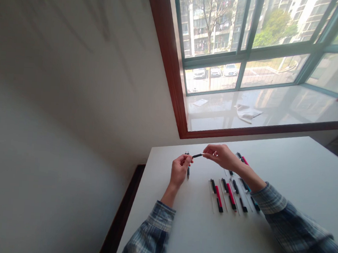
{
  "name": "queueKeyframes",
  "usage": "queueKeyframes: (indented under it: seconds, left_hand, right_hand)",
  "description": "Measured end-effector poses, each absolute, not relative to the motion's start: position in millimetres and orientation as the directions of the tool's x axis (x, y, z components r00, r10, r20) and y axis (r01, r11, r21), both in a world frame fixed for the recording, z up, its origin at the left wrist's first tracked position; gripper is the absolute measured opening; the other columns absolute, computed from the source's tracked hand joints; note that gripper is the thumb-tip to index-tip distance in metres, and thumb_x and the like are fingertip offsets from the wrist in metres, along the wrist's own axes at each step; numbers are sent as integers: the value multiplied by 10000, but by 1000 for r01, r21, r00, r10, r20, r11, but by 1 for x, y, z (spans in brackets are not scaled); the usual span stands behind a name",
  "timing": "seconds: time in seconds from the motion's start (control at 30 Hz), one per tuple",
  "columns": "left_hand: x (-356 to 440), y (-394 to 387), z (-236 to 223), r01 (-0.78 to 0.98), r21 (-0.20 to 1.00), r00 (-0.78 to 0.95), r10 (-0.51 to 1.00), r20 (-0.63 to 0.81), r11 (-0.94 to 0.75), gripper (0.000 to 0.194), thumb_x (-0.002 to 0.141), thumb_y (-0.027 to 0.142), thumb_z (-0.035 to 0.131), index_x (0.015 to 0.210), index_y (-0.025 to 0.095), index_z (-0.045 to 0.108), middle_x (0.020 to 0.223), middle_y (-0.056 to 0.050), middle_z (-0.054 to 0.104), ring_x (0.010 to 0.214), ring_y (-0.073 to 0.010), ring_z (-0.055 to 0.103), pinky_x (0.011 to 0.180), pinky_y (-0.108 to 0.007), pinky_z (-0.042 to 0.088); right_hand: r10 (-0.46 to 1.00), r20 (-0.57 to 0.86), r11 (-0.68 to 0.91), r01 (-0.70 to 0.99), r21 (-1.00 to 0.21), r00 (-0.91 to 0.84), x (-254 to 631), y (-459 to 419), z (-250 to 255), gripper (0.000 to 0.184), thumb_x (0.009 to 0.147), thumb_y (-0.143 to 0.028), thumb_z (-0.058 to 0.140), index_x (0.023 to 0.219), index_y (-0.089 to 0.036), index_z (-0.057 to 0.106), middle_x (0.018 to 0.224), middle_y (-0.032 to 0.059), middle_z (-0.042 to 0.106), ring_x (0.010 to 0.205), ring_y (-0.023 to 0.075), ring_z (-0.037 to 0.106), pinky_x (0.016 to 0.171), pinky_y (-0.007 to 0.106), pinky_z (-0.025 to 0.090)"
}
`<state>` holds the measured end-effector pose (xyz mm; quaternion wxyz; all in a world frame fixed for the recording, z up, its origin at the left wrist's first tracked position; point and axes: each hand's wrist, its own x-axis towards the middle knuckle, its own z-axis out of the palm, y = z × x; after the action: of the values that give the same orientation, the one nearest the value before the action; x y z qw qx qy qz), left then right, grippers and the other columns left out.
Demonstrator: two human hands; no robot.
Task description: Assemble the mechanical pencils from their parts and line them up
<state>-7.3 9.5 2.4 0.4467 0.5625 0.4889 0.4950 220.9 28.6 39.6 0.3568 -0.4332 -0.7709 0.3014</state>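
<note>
Fingers of my left hand [179,169] are closed on one end of a short black pen part [197,156], which is held above the table. My right hand [221,154] pinches the pale tip at the part's other end, so it spans the gap between both hands. Partly behind my left hand, a dark pen [188,173] lies on the table. Below my right hand are rows of pen pieces: black barrels [213,185], red barrels [217,192] and thin whitish refills [211,196]. My right forearm hides some of the pieces.
The white table [190,229] has its left edge near my left forearm. Beyond its far edge rises a window with a red-brown frame [183,125]; a white cloth [247,112] and a paper [200,102] lie on the sill. A plain wall [85,108] stands at left.
</note>
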Motion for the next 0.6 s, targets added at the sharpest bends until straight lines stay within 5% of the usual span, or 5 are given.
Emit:
queueKeyframes:
  seconds: [0.6]
  left_hand:
    - [-7,7,7,113,981,50,987,151,-156,329,861,488,733,921,165,750,836,-62,742,765,-172,655,739,-291,514]
  right_hand:
    - [879,249,447,523,-725,-406,223,28,43,354,980,-501,587,886,-208,761,799,49,768,693,180,651,679,302,470]
